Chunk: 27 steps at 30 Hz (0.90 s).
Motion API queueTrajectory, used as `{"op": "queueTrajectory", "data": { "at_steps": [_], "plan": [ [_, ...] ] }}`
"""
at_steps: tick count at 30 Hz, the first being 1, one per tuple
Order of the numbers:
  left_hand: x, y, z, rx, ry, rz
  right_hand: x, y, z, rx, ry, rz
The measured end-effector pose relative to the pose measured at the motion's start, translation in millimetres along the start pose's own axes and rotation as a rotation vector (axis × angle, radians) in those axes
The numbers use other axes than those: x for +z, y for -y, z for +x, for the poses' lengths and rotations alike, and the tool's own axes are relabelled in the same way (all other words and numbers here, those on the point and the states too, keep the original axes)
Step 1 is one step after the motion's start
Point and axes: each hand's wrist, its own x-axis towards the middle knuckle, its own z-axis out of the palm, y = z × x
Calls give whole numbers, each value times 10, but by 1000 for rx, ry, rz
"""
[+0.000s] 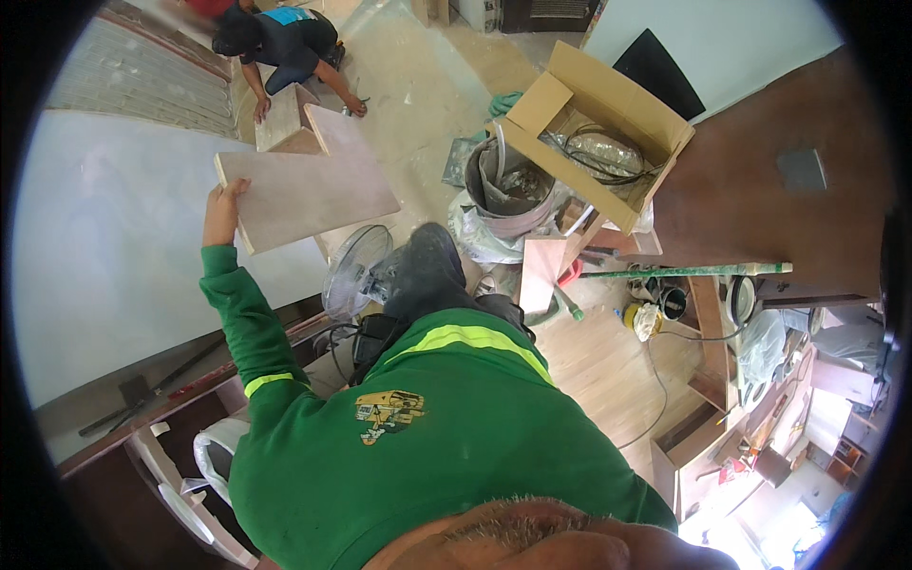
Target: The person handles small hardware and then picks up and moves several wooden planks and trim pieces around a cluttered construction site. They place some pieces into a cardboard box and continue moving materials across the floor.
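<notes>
My left hand [226,198] grips the left edge of a pale, L-shaped wooden board [309,199], its fingers closed over the rim and my arm stretched out to the left. The board is held up in front of a white wall panel [114,237], above a floor fan [359,271] that stands by my leg. My right hand is out of view.
A co-worker [285,52] crouches ahead, hands at a wooden box [288,122]. An open cardboard box [594,133] and a bin of debris [513,185] stand ahead to the right. A green pole [693,270] and a cable [662,380] lie at right.
</notes>
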Motion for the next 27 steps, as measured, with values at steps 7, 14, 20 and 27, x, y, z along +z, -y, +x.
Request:
{"op": "queueTrajectory", "data": {
  "at_steps": [7, 14, 20, 27],
  "plan": [
    [-199, -58, 489, -28, -37, 130, -2274, 1292, 351, 326, 122, 766],
    [16, 423, 1539, -26, 88, 312, -2494, 1444, 1006, 445, 183, 881],
    [440, 895, 2734, -166, 178, 140, -3054, 2357, 2477, 377, -60, 827],
    [707, 1117, 3720, -205, 505, 319, -3880, 4078, 3919, 409, -235, 898]
  ]
}}
